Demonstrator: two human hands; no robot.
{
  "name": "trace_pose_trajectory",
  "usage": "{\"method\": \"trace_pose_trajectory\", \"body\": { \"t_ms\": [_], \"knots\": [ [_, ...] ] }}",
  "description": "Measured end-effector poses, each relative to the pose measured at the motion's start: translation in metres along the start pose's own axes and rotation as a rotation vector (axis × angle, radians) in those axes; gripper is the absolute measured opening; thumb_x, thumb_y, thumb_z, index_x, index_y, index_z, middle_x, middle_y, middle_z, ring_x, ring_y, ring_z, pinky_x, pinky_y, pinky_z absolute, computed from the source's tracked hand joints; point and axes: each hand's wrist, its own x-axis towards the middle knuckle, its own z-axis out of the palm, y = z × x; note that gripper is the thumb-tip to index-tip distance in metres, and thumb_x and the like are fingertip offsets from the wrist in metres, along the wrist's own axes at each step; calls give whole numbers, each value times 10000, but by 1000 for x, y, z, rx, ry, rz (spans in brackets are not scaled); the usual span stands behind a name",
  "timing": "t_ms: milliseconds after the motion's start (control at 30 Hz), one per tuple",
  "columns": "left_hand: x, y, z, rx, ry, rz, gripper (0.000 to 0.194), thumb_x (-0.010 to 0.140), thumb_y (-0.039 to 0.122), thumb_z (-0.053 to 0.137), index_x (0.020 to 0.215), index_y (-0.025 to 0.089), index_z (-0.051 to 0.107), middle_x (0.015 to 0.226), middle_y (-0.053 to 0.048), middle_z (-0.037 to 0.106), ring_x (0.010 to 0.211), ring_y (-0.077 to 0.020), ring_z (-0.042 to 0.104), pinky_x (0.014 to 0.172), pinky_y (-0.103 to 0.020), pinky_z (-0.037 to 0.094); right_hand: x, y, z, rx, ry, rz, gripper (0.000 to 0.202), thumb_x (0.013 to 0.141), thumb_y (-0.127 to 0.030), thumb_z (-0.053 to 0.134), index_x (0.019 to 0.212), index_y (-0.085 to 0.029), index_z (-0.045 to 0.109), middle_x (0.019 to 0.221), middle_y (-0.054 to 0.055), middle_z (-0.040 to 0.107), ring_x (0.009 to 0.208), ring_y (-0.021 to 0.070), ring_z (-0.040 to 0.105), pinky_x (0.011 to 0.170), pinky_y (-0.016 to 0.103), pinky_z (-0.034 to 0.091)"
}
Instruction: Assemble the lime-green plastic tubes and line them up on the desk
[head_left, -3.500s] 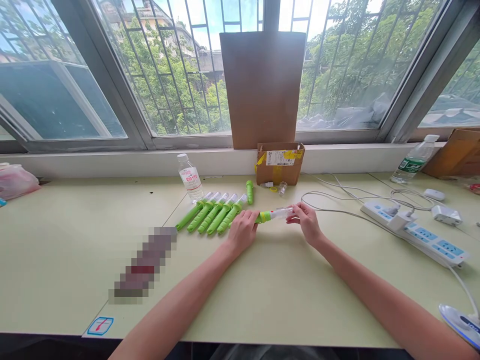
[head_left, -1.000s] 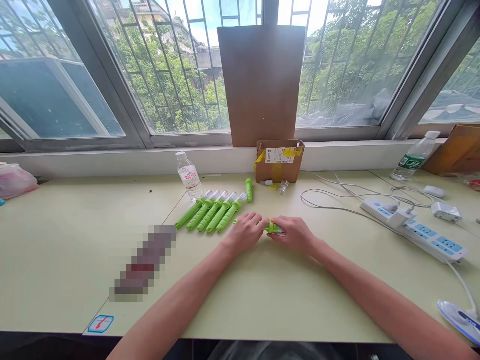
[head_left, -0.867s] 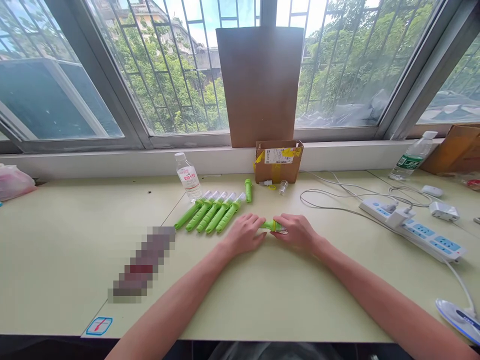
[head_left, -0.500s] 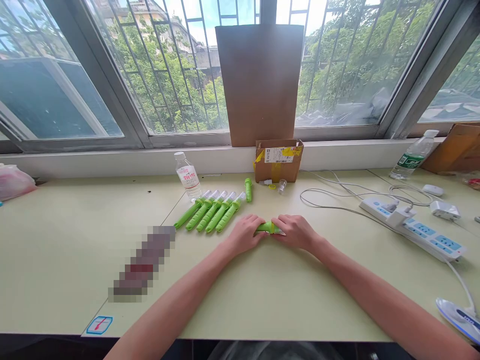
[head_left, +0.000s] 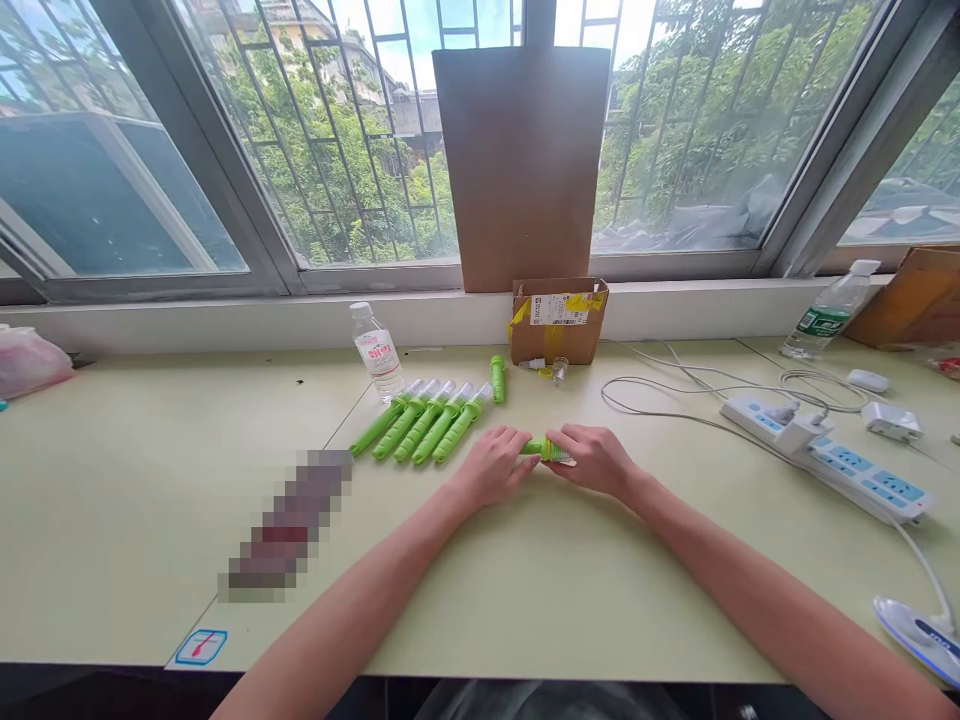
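Observation:
Between my two hands lies a green tube [head_left: 534, 448] with a yellow ring and a clear, ridged end. My left hand [head_left: 495, 464] is closed round its green left part. The fingers of my right hand [head_left: 594, 458] are wrapped round the clear right end, by the ring. Left of my hands, several green tubes with clear caps [head_left: 428, 422] rest side by side on the table. One green piece without a clear cap [head_left: 498, 380] stands apart, beyond my left hand.
Small clear and yellow parts [head_left: 546, 372] lie before a cardboard box [head_left: 559, 330]. A water bottle [head_left: 379, 355] stands behind the tubes. At the right are a power strip [head_left: 840, 462], cables and another bottle [head_left: 829, 310]. A blurred object [head_left: 289, 525] is at the left.
Both hands keep their hold on the tube, with slight shifts of the fingers. More of the clear ridged end shows beside my right hand.

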Motion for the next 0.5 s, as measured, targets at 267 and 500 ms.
{"method": "trace_pose_trajectory", "body": {
  "t_ms": [267, 500],
  "knots": [
    [1, -6, 0, -34, -45, -28, 263, 934, 370, 432, 889, 171, 598, 844, -54, 621, 810, -189, 566, 728, -318, 432, -1, 1, 3, -42, -1, -119, 204, 898, -351, 483, 908, -176, 587, 720, 32, 598, 611, 126, 498, 535, 269, 235],
    [0, -8, 1, -17, -21, 47, 168, 886, 340, 532, 901, 176, 566, 871, -56, 591, 844, -201, 549, 740, -327, 447, -1, -2, 2, -26, -64, -86, 228, 898, -380, 475, 895, -172, 569, 718, 35, 588, 599, 128, 492, 524, 271, 220]
  ]
}}
